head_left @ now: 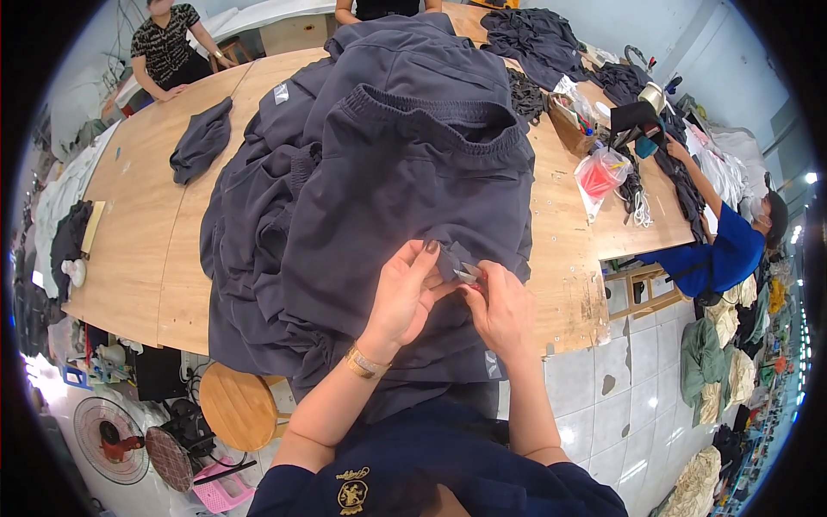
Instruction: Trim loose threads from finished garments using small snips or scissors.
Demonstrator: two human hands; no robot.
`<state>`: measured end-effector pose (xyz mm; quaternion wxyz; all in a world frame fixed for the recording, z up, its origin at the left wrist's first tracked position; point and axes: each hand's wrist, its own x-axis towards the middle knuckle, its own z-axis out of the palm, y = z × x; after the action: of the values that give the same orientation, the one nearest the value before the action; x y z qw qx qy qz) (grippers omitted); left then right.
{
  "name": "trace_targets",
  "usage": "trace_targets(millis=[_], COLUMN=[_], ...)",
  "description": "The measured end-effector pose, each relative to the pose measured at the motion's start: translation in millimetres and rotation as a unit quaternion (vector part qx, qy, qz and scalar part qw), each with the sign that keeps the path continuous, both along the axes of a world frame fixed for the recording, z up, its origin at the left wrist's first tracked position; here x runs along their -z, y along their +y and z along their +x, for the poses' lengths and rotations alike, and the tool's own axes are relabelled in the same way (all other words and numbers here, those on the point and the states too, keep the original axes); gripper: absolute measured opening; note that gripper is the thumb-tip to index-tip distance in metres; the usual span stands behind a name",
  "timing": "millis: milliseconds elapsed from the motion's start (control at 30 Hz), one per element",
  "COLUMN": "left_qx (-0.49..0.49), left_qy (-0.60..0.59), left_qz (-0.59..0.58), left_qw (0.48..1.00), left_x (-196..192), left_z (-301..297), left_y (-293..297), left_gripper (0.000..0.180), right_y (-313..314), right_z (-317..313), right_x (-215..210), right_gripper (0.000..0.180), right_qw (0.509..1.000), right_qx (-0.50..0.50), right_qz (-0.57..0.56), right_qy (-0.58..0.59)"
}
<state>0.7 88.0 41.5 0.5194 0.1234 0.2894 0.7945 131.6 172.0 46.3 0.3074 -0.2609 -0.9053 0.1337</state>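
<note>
Dark grey trousers or shorts with a gathered elastic waistband [362,189] lie on top of a tall pile of like garments [250,198] in front of me. My left hand [398,297] pinches a raised fold of the top garment's cloth between thumb and fingers. Close against that fold, my right hand [504,314] is closed on small thread snips [468,274] with metal blades and red handles. The blades sit right at the cloth by my left fingertips; whether they touch a thread is too small to tell.
The pile rests on a wooden table [138,233], with one dark garment piece [202,142] at left. A box of tools [573,121] and a bag with red contents [601,175] stand right. Co-workers stand at far left, far middle and right. A round stool [237,405] is lower left.
</note>
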Motion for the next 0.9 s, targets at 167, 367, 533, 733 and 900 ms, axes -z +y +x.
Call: trace_targets(millis=[167, 367, 533, 733, 900], left_qx=[-0.006, -0.029, -0.030, -0.028, -0.022], left_qy=[0.018, 0.060, 0.088, 0.043, 0.002], left_qz=[0.002, -0.007, -0.007, -0.003, 0.012], left_qw=[1.000, 0.998, 0.996, 0.999, 1.000], left_x=[-2, 1, 1, 4, 4], left_z=[4, 7, 9, 5, 6], left_y=[1, 3, 4, 4, 3], left_gripper=[0.014, 0.014, 0.013, 0.013, 0.013], right_y=[0, 2, 2, 4, -6], right_z=[0, 0, 3, 7, -2], right_x=[-1, -3, -2, -3, -4], right_gripper=[0.028, 0.028, 0.026, 0.025, 0.021], right_qw=[1.000, 1.000, 0.999, 0.994, 0.952], right_qx=[-0.002, 0.004, 0.008, 0.024, -0.020], right_qz=[0.001, 0.018, 0.036, -0.103, -0.242], right_qy=[0.005, 0.001, -0.006, 0.023, 0.186])
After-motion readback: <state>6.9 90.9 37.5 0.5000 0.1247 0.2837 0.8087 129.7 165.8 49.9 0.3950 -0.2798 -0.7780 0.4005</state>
